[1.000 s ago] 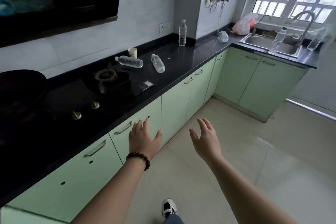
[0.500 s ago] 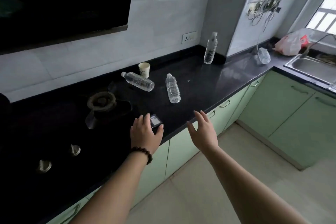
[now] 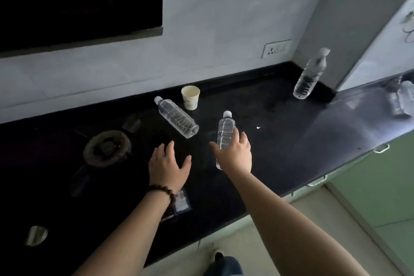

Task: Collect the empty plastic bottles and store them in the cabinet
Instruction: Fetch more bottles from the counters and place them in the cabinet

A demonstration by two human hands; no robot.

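With nothing yet stored, the right hand [image 3: 235, 154] was spread over the near lying bottle [image 3: 225, 134] on the tabletop [image 3: 291, 132], grip uncertain, the left hand [image 3: 168, 166] hovered open, and the second lying bottle [image 3: 177, 117] and upright bottle [image 3: 310, 74] remained.

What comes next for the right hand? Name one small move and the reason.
Probably close the right hand around the lying bottle and lift it. The spread fingers already lie over its lower half without gripping, and the left hand hovers open, holding nothing.
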